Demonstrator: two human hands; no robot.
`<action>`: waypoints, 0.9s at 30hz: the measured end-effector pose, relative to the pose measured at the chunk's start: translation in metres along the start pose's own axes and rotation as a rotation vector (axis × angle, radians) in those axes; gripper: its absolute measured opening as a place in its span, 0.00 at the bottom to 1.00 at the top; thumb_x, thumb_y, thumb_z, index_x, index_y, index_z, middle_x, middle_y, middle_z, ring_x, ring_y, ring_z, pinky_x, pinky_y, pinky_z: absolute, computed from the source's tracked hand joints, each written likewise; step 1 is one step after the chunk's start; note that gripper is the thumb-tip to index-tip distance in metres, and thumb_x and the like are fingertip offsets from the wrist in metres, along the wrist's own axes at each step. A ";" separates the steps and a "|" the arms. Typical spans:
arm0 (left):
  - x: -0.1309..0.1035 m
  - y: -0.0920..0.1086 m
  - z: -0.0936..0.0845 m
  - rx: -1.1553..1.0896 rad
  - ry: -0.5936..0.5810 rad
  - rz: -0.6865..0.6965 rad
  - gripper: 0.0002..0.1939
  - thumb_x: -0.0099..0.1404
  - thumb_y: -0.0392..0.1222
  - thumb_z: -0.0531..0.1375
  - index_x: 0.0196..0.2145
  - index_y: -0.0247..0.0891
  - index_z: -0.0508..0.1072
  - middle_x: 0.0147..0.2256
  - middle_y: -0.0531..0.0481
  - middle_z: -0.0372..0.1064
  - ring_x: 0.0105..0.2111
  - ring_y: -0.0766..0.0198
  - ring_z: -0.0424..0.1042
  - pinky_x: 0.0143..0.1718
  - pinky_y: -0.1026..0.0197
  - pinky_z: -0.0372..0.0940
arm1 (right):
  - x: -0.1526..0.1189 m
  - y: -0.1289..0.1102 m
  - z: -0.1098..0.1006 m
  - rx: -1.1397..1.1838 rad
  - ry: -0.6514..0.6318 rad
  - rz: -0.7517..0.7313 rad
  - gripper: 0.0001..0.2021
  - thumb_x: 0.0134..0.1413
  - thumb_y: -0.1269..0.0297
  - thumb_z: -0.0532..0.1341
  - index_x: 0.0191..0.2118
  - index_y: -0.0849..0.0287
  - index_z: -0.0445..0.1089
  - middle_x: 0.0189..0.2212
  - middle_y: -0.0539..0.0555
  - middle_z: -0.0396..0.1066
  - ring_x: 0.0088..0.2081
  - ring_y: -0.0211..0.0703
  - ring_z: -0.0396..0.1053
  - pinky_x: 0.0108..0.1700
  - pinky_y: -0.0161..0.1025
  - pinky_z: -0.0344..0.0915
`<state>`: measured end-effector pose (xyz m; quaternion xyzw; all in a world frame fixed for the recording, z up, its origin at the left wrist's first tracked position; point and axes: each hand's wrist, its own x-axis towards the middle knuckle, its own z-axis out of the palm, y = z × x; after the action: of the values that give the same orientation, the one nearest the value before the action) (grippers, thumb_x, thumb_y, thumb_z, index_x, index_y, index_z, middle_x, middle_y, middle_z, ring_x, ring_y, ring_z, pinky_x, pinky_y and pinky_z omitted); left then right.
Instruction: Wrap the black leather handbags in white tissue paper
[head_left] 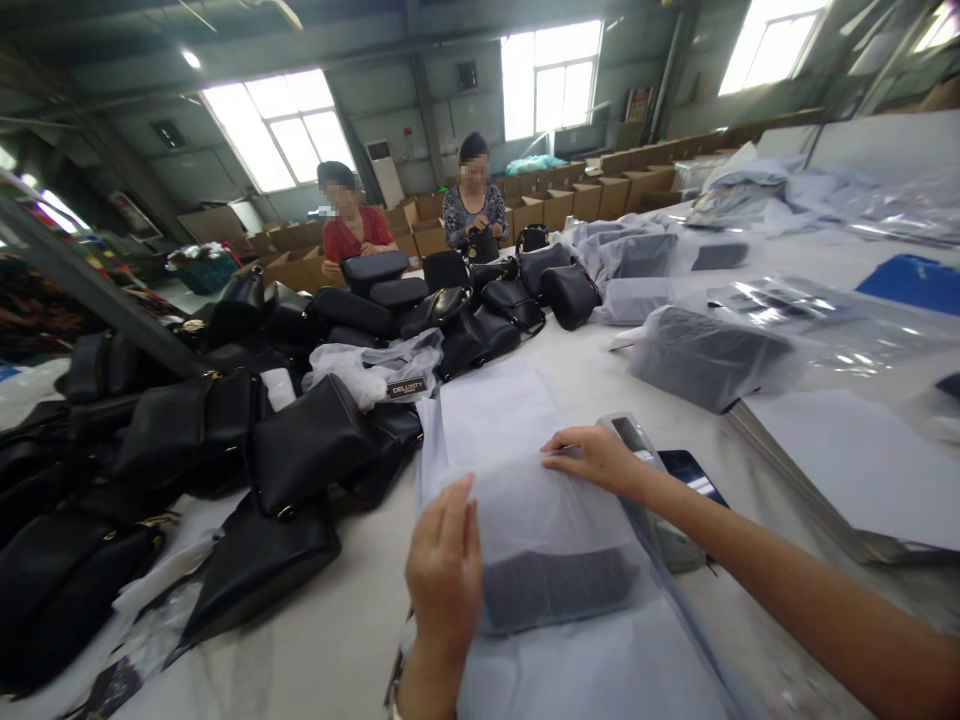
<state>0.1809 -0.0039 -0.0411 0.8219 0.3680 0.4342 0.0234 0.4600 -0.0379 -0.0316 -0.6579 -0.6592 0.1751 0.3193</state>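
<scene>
Right grip [600, 460] angles leftward, pinching translucent wrap [551, 510].

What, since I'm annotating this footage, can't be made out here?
All in the head view:
- Dark item: details veiled by translucent wrapping.
- Label: the line under "DELUXITY" is too small.
- Grey device: partly behind the right hand and forearm.
- Left hand: its forearm is cut off by the bottom edge.
- Leftmost black handbags: cut off by the left edge.
</scene>
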 end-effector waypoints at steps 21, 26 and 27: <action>0.002 0.054 0.043 0.280 -0.670 0.097 0.23 0.72 0.41 0.53 0.63 0.55 0.63 0.67 0.43 0.53 0.66 0.37 0.52 0.58 0.30 0.56 | -0.162 0.028 -0.036 -0.178 0.491 0.547 0.18 0.54 0.48 0.59 0.37 0.56 0.77 0.59 0.62 0.66 0.61 0.57 0.62 0.64 0.54 0.55; -0.002 0.053 0.043 0.285 -0.666 0.107 0.23 0.72 0.41 0.52 0.63 0.54 0.63 0.67 0.43 0.52 0.66 0.38 0.51 0.58 0.31 0.56 | -0.166 0.027 -0.008 0.226 0.491 0.719 0.20 0.50 0.46 0.61 0.36 0.57 0.81 0.59 0.62 0.67 0.64 0.57 0.59 0.65 0.50 0.53; -0.002 0.052 0.042 0.285 -0.662 0.109 0.23 0.73 0.42 0.52 0.63 0.54 0.63 0.67 0.43 0.52 0.66 0.37 0.51 0.58 0.31 0.56 | -0.164 0.026 -0.006 0.309 0.510 0.720 0.20 0.48 0.46 0.62 0.35 0.57 0.81 0.58 0.62 0.68 0.64 0.57 0.59 0.64 0.50 0.53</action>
<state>0.2413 -0.0315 -0.0501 0.9314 0.3528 0.0895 0.0035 0.4717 -0.1979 -0.0755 -0.8117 -0.2556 0.2035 0.4841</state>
